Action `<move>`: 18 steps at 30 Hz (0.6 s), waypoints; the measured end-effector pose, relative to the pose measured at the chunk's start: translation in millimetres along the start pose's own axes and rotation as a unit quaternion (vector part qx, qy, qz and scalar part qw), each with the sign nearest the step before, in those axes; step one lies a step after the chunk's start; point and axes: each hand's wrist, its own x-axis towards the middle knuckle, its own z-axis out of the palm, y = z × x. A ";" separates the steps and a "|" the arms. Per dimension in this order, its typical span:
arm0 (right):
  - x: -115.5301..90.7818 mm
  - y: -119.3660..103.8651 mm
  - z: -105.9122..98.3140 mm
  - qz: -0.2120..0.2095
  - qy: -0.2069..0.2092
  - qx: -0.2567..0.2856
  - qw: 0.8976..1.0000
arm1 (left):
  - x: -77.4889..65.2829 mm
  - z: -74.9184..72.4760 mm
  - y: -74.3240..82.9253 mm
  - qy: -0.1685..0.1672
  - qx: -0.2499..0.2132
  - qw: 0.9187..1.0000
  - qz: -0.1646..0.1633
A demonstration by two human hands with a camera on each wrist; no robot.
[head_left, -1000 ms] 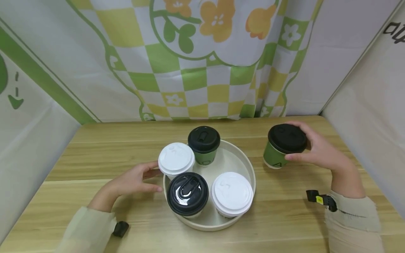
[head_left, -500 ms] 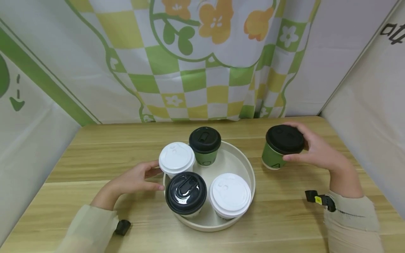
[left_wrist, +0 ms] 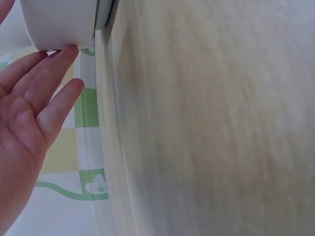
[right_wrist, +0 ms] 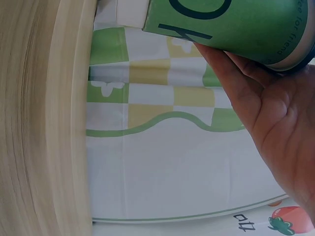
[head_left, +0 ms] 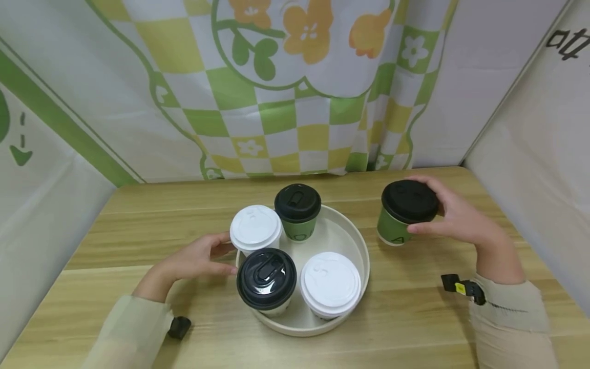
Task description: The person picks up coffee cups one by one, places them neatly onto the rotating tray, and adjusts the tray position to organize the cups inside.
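My right hand [head_left: 461, 215] grips a green paper coffee cup [head_left: 392, 228] with a black lid, to the right of the round cream tray [head_left: 343, 220]. In the right wrist view, the green cup [right_wrist: 197, 17] appears raised off the table, with dark letters on its side. My left hand [head_left: 198, 260] is at the tray's left edge. Its extended fingertips touch a white-lidded cup [head_left: 255, 228], while the thumb lies near a cup with a glossy black lid [head_left: 266, 279]. Also on the tray stand a green cup with a black lid [head_left: 299, 228] and a white-lidded cup [head_left: 329, 284].
The wooden table [head_left: 401, 328] runs back to a checkered flower curtain [head_left: 276, 123]. White fabric walls [head_left: 530, 128] close in the sides. Wrist camera mounts [head_left: 180, 327] sit on both sleeves.
The head view has shifted slightly, so everything appears a little further left. Both hands keep nearly the same positions; the right hand still holds the green coffee cup.
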 end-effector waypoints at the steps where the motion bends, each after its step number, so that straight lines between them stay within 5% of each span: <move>1: 0.4 0.1 0.1 0.000 -0.001 0.000 1.000 | 0.6 -0.5 -0.3 -0.001 -0.003 1.000 0.000; 18: 7.8 0.3 2.7 -0.006 -0.009 0.017 1.000 | 3.0 -6.6 -1.0 -0.011 -0.011 1.000 -0.011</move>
